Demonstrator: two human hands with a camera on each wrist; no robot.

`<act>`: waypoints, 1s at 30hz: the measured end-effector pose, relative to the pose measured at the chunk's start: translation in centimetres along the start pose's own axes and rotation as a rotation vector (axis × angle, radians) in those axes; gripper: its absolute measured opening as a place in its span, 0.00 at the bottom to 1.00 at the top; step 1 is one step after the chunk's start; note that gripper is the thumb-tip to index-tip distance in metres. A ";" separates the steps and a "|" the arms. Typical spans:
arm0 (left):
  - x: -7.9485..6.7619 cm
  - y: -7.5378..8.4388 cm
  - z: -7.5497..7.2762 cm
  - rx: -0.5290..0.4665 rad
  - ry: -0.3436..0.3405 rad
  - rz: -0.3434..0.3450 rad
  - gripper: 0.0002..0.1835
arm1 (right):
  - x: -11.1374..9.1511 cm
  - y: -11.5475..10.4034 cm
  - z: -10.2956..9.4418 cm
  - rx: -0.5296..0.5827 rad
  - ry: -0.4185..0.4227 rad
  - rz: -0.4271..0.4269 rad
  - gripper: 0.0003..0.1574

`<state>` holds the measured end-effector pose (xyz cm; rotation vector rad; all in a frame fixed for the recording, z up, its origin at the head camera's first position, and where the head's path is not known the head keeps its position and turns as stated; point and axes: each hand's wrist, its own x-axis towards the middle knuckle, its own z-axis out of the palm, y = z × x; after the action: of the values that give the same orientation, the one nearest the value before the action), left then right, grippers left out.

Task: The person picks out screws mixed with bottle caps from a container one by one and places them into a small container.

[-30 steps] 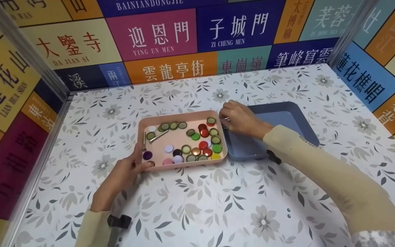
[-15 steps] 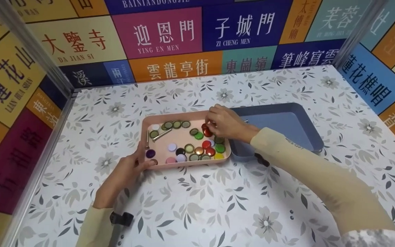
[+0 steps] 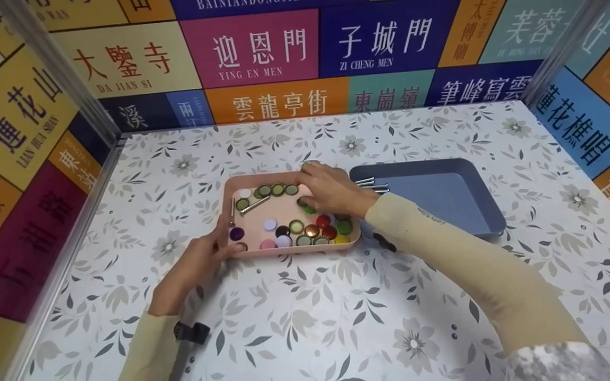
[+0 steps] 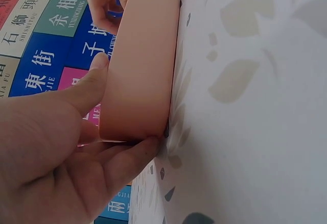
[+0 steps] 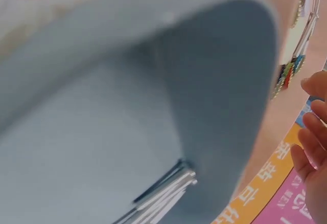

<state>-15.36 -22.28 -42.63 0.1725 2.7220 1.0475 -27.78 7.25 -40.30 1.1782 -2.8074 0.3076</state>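
My left hand (image 3: 196, 262) grips the left end of a pink tray (image 3: 262, 212); in the left wrist view its thumb (image 4: 94, 81) lies at the rim and fingers curl round the outer corner. Inside lie several bottle caps (image 3: 296, 227), some face down with colour showing, others showing their crimped undersides. Two screws (image 3: 255, 205) lie near the left wall. Over the tray's far right part reaches my right hand (image 3: 329, 188), hiding some caps. In the right wrist view its fingers are loosely bent, with nothing seen between them.
A blue-grey tray (image 3: 442, 198) stands right beside the pink one. Several metal screws (image 3: 374, 185) lie at its left end, also seen as a silvery bundle (image 5: 166, 193) in the right wrist view. Printed wall panels (image 3: 262, 53) border the flowered table (image 3: 305, 317).
My right hand has moved left from the blue-grey tray's edge to over the pink tray, uncovering the screws in the blue-grey tray. My left hand keeps its grip.
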 end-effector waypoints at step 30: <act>0.3 0.0 0.1 -0.052 -0.001 -0.062 0.45 | 3.7 -4.2 1.5 -0.002 -0.074 -0.012 0.14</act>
<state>-15.64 -22.15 -42.69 0.0798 2.6778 1.0996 -27.40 1.48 -40.56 1.2305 -2.8613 0.2660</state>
